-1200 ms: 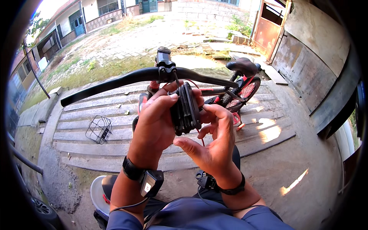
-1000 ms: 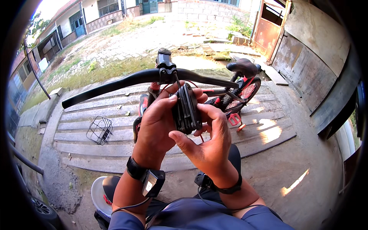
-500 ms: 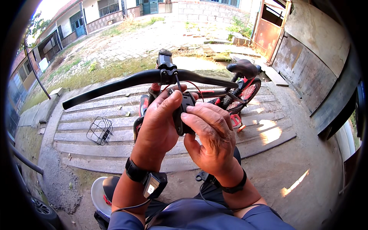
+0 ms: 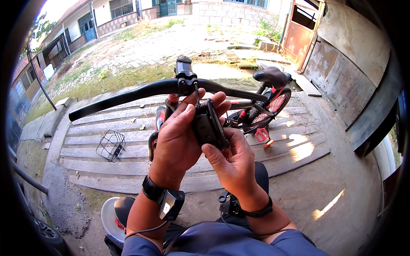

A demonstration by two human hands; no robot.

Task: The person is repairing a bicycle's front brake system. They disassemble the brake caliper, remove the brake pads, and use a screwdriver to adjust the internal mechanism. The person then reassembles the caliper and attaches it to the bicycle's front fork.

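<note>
Both hands are on a dark, blocky folding multi-tool (image 4: 210, 128) in front of the bicycle. My left hand (image 4: 173, 138) is wrapped round its left side, with fingertips showing behind it. My right hand (image 4: 232, 160) pinches its lower right part, thumb on the near face. A thin hex key (image 4: 197, 93) sticks up from the tool to the stem clamp (image 4: 186, 81); whether its tip sits in a bolt cannot be made out. The clamp holds a bare black handlebar (image 4: 128, 96), which reaches far to the left.
Behind the hands stand the bicycle's saddle (image 4: 272, 77) and red pedal (image 4: 261, 135). A black wire basket (image 4: 118, 150) lies on the slatted ground (image 4: 89, 162) to the left. A white round container (image 4: 109, 216) is beside my left arm. Metal panels (image 4: 337, 72) line the right.
The multi-tool has turned in my hands and shows a broader side. My right hand has moved lower, from fingers over the tool to thumb in front. Left fingers have opened out behind it.
</note>
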